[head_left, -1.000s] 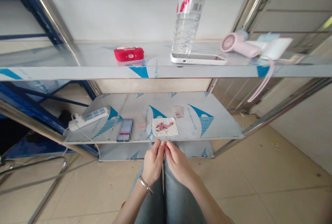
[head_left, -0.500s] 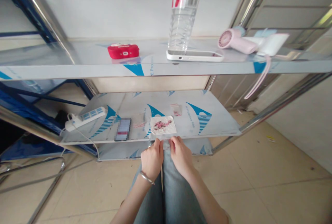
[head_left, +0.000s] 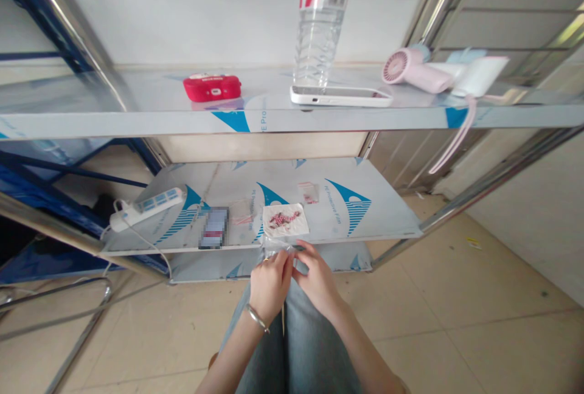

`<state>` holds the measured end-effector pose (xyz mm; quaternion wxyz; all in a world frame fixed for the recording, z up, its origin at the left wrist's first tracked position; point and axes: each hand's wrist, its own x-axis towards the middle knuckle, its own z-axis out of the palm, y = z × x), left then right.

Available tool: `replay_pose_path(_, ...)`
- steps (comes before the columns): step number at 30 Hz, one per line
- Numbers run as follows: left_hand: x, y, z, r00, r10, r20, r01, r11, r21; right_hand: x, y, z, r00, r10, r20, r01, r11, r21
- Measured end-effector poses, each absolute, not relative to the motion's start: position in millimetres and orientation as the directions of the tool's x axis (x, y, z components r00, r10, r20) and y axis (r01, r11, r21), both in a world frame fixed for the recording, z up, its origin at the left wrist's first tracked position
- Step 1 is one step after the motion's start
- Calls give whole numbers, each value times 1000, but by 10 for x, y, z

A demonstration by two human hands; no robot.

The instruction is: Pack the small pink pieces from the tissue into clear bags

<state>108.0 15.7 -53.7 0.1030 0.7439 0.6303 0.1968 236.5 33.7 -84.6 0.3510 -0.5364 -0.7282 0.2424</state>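
- Clear plastic, a small crinkled bag [head_left: 281,249], is pinched between the two hands just in front of the lower shelf's [head_left: 387,224] front edge, above the person's knees in grey-blue jeans.
- The left hand [head_left: 269,281], a thin bracelet on its wrist, has its fingers curled tight on the bag's left side.
- The right hand [head_left: 317,278] grips the bag's right side with thumb and fingertips drawn close together; the two hands touch or nearly touch.
- What the bag holds cannot be told.
- On the lower shelf, just beyond the hands, lies a white square packet [head_left: 285,219] with red pieces showing; a smaller packet [head_left: 308,192] lies farther back, and a white power strip [head_left: 148,205] lies at the left.
- The upper shelf [head_left: 137,120] of bare metal bears a red case [head_left: 212,87], a white phone [head_left: 341,96], a clear water bottle [head_left: 322,23] and a pink hand fan [head_left: 410,72].
- Beige floor tiles spread below, with a white wall behind.
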Motion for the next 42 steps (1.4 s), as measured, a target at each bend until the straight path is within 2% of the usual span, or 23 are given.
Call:
replay_pose_path(6, 927, 191, -538, 243, 933, 267, 837, -341, 428, 2482, 399, -894, -190, 955, 227, 554, 295, -778)
replay_pose_path(11, 832, 251, -591, 415, 885, 212, 736, -463, 493, 2493, 482, -909, -225, 952, 209, 461, 293, -837)
replay_pose_path(17, 780, 378, -619, 322, 918, 231, 730, -396, 557, 2427, 597, -819, -322, 922, 213, 322, 318, -892)
replay_pose_path(19, 736, 428, -662, 269, 934, 235, 748, -356, 560, 2393, 708, -871, -248, 944, 218, 300, 289, -909)
replay_pose_path(21, 683, 475, -735, 196, 953, 231, 765, -296, 572, 2347, 875, -1013, -83, 971, 222, 349, 237, -906)
replay_pose_path(23, 635, 517, -826, 121, 968, 217, 758, -232, 610, 2291, 1075, -1225, 27, 973, 228, 499, 185, -847)
replay_pose_path(25, 600, 552, -917, 61, 977, 202, 713, -184, 677, 2236, 1271, -1460, 30, 982, 186, 686, 116, -719)
replay_pose_path(27, 575, 582, -989, 18, 982, 187, 639, -155, 754, 2190, 1431, -1665, 39, 983, 181, 805, 76, -588)
replay_pose_path(31, 530, 650, -1070, -13, 987, 162, 527, -131, 840, 2134, 1607, -1906, 22, 975, 222, 889, 83, -451)
replay_pose_path(36, 478, 796, -1121, -53, 986, 160, 478, -116, 871, 2170, 1621, -2021, 45, 961, 274, 884, 89, -458)
replay_pose_path(39, 475, 896, -1144, -55, 986, 159, 482, -113, 869, 2233, 1599, -2016, 75, 956, 282, 848, 88, -522)
replay_pose_path(42, 495, 972, -1173, -42, 982, 182, 496, -137, 858, 2280, 1598, -1881, 208, 918, 338, 778, 55, -626)
